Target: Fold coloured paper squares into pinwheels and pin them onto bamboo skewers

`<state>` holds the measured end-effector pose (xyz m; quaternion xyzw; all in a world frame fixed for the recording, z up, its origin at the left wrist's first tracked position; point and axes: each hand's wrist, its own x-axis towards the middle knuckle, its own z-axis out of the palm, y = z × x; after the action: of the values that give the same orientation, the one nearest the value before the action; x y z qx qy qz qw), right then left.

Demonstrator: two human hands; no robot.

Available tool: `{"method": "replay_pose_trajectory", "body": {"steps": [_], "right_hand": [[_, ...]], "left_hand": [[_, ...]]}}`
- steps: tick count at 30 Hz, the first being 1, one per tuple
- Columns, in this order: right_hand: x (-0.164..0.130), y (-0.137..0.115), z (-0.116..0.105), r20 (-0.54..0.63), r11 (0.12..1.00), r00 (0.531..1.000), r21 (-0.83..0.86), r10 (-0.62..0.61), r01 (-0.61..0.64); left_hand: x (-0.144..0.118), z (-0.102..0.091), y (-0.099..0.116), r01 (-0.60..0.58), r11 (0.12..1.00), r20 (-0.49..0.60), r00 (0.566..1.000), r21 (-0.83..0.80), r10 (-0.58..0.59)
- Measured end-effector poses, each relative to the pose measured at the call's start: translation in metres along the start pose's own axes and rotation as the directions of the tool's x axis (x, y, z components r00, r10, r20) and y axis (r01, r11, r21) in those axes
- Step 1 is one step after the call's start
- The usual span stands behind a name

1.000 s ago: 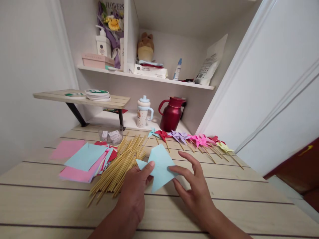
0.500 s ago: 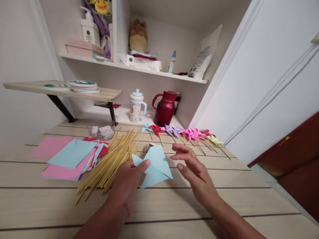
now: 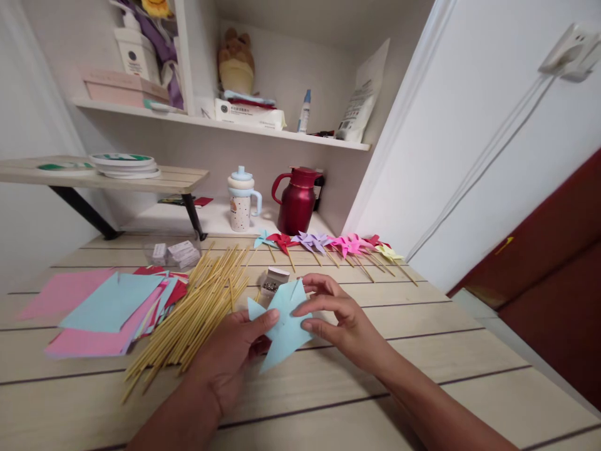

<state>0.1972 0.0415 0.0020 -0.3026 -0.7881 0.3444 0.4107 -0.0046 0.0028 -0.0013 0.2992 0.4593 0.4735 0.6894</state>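
1. We count a row of finished pinwheels [image 3: 328,244] along the desk's [image 3: 469,351] far edge, by the red jug [image 3: 295,200].
2. Left to do, by our judgement: a big pile of sticks [image 3: 197,307] and paper sheets [image 3: 107,307] toward the left edge (plenty unused).
3. Blue folded paper [image 3: 282,319] sits mid-desk, near the front edge, held up off the surface.
4. Left hand [image 3: 230,354] pinches its left corner, thumb on top.
5. Right hand [image 3: 338,316] grips its right side, fingers curled; hands close together.
6. Small pin box [image 3: 273,280] just behind.
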Motion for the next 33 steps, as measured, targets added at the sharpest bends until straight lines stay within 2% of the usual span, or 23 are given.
{"method": "replay_pose_trajectory", "body": {"steps": [5, 9, 14, 18, 24, 33], "right_hand": [[0.001, 0.001, -0.006, -0.017, 1.0, 1.0, 0.026, -0.013, 0.014], [0.002, -0.003, -0.006, -0.02, 0.999, 0.999, 0.017, -0.048, 0.049], [0.001, -0.004, -0.005, -0.05, 0.994, 0.995, -0.077, -0.087, 0.083], [-0.003, -0.007, -0.004, -0.024, 0.974, 0.988, -0.173, -0.152, 0.145], [-0.006, -0.008, -0.004, -0.013, 0.969, 0.98, -0.154, -0.2, 0.196], [-0.003, -0.008, 0.003, -0.019, 0.99, 0.996, -0.109, -0.089, 0.087]], "left_hand": [[0.0, 0.001, 0.002, 0.061, 0.998, -0.006, 0.998, -0.018, -0.061], [0.0, 0.002, 0.006, 0.085, 0.991, 0.018, 0.996, -0.101, -0.084], [-0.001, 0.003, 0.007, 0.115, 0.982, -0.036, 0.992, -0.15, -0.121], [0.001, 0.004, 0.003, 0.068, 0.985, 0.006, 0.998, -0.16, -0.068], [0.005, 0.002, -0.003, 0.023, 0.987, 0.03, 0.999, -0.157, -0.018], [0.001, 0.007, -0.007, -0.099, 0.995, -0.028, 0.995, 0.0, 0.099]]}}
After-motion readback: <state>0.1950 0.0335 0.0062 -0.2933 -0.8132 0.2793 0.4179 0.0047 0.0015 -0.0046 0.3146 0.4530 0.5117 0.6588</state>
